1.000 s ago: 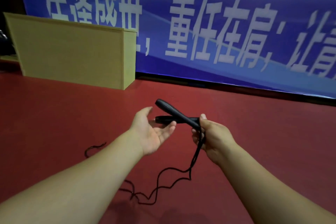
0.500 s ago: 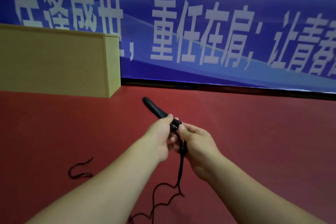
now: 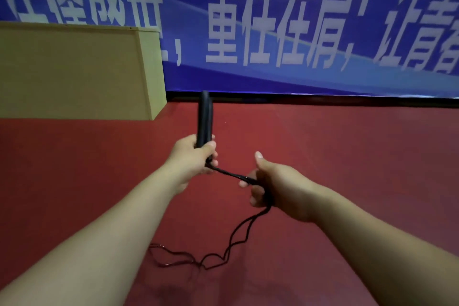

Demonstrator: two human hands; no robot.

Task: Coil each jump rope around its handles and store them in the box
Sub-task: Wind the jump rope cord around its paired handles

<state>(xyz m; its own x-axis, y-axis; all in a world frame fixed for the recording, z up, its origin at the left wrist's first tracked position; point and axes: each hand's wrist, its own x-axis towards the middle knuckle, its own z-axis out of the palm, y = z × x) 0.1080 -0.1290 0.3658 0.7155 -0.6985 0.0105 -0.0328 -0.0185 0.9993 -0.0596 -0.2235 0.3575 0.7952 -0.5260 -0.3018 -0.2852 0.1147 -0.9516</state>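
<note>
A wide blue banner [image 3: 298, 32] with large pale characters fills the back wall above a matte red floor [image 3: 347, 156]. At the left stands the box [image 3: 74, 69], a big tan cardboard-looking block with flat faces, well apart from the hands; nothing shows whether any rope is inside. The jump rope [image 3: 233, 243], a thin dark cord, trails in loose kinks on the floor, so coiling looks barely begun and storing is yet to come. The left hand [image 3: 196, 154] clenches round both handles [image 3: 205, 117], smooth black sticks held upright side by side. The right hand [image 3: 273, 186] curls its fingers round the cord, pulled taut between the two hands.
</note>
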